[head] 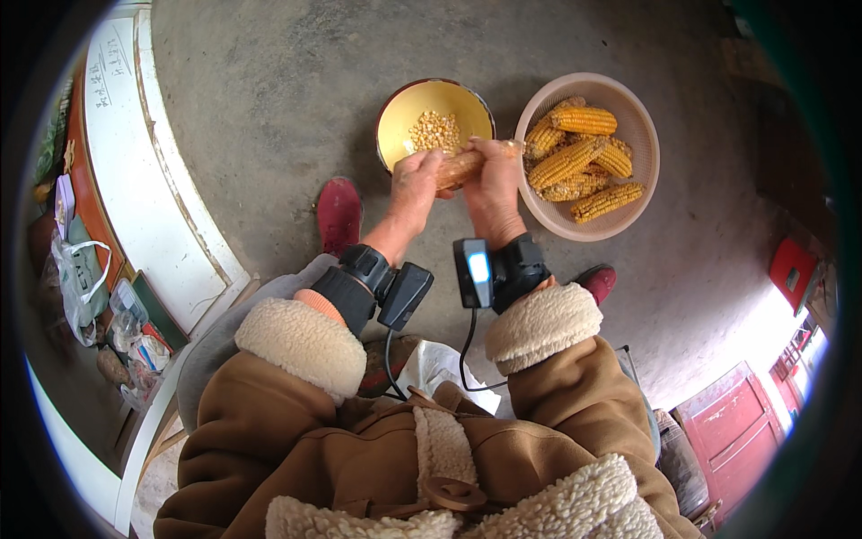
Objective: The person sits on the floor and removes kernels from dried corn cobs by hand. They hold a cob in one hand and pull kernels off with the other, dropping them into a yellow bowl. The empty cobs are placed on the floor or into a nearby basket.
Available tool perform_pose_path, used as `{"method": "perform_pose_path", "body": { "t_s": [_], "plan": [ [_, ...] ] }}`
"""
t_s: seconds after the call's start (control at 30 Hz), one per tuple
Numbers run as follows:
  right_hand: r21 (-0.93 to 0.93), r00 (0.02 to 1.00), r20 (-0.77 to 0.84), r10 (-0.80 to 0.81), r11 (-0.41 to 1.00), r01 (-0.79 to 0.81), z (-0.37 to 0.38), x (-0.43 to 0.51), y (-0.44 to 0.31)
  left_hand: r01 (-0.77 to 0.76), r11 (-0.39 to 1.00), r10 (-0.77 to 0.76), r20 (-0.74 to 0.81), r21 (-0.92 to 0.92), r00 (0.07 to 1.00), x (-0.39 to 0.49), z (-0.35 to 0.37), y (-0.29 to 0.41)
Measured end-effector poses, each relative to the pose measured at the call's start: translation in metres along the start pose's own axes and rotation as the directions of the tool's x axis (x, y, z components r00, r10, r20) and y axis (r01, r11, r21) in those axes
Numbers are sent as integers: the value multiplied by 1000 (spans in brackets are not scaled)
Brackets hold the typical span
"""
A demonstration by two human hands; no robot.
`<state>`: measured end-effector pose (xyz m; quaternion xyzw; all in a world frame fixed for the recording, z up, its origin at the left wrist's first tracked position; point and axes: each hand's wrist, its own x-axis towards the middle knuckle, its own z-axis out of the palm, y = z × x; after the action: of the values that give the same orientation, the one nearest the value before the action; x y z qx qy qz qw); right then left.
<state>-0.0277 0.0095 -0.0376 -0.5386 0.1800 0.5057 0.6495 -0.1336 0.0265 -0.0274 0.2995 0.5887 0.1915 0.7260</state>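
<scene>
Both my hands grip one corn cob (459, 170), which looks mostly stripped of its kernels and lies slantwise over the near rim of a yellow enamel bowl (394, 128). My left hand (415, 185) holds the cob's left end. Around its right part is my right hand (493, 178), with the tip poking out past the fingers. Loose corn kernels (434, 131) lie in a small heap in the bowl. To the right, a pale plastic mesh basket (586, 232) holds several ears of dried corn (584, 121) with kernels on them.
Bowl and basket stand on a concrete floor (269, 87). My red shoes (340, 214) are planted either side. A white cabinet (145, 135) with handwriting runs along the left, beside plastic bags (84, 283). A red wooden door (731, 431) is at lower right. Cables hang from my wrist devices (405, 296).
</scene>
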Motion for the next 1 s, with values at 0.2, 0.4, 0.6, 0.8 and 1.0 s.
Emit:
{"method": "perform_pose_path", "body": {
  "t_s": [0.2,0.4,0.6,0.8,1.0],
  "plan": [
    [-36,992,69,-105,994,108,5,-9,-1,221,947,-190,145,-234,971,3,-9,7],
    [37,989,139,-49,998,45,-14,9,-12,263,951,-187,373,-163,909,5,-10,7],
    [-1,996,56,65,998,-65,-18,17,-10,29,998,-47,292,64,955,6,-9,-1],
    [31,995,53,79,996,-81,-25,23,-5,140,976,-92,268,-165,959,6,-9,5],
    [53,996,61,69,996,-72,-29,23,0,123,990,-99,280,-71,955,1,-4,6]
  ]
}}
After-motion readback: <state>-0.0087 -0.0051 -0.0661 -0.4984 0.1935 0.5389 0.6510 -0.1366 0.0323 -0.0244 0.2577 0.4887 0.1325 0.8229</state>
